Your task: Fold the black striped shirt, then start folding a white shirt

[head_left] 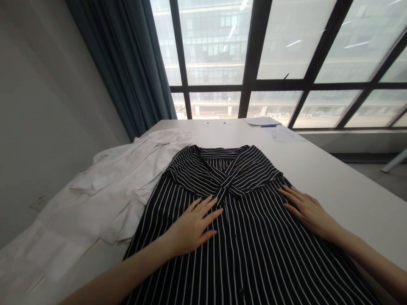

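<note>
A black shirt with white stripes (254, 237) lies spread on the white table, its collar end pointing at the window. Its upper part has wide lapel-like panels that cross at the middle of the chest, and a button placket runs down the front. My left hand (192, 226) rests flat on the cloth just below that crossing, fingers spread. Over at the shirt's right side, my right hand (307, 209) lies with fingers stretched out on the fabric near the edge. Neither hand grips anything. The shirt's lower end runs out of view at the bottom.
White garments (111, 186) lie in a loose heap along the table's left side, beside the shirt. Papers (262, 121) and a blue pen (269, 126) are at the far edge of the white table (343, 195). A dark blue curtain (127, 55) and large windows stand behind.
</note>
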{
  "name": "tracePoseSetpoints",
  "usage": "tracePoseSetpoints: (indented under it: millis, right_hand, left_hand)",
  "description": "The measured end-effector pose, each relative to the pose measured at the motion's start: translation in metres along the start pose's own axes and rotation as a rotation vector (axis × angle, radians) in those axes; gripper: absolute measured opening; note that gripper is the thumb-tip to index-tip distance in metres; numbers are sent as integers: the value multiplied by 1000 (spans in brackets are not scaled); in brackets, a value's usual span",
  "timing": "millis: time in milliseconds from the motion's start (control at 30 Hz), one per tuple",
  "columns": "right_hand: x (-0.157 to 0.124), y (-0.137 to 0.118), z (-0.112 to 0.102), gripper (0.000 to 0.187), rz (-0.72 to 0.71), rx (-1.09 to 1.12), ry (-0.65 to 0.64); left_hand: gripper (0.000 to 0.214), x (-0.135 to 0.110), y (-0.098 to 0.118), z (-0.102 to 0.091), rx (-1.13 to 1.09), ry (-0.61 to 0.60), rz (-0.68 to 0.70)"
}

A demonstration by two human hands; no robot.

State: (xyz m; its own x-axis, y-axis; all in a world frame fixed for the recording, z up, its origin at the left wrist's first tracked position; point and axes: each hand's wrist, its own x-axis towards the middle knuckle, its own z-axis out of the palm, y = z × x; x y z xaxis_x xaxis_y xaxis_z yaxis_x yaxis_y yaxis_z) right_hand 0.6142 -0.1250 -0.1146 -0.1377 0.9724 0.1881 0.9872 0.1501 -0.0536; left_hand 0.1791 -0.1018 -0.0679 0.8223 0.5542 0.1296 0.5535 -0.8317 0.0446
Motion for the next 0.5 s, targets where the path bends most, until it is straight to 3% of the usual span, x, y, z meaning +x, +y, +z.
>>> tracePoseSetpoints:
  millis: [133, 233, 333, 400, 500]
  right_hand:
    - [-11, 3, -5, 63, 56, -59, 74]
    - [-13, -32, -15, 61, -58, 1, 59]
    - [-19, -74, -27, 56, -204, 106, -65]
    - [-26, -91, -31, 54, -236, 136, -126]
    - [-38, -88, -31, 55, -213, 134, -139]
  left_hand:
    - [66, -33, 33, -9, -149, -119, 21]
    - [73, -43, 48, -19, -194, -179, 22]
    - [78, -51, 57, -24, -181, -224, 18]
    - [80, -61, 60, -21, -144, -219, -17]
    - [82, -87, 61, -10, -76, -114, -81]
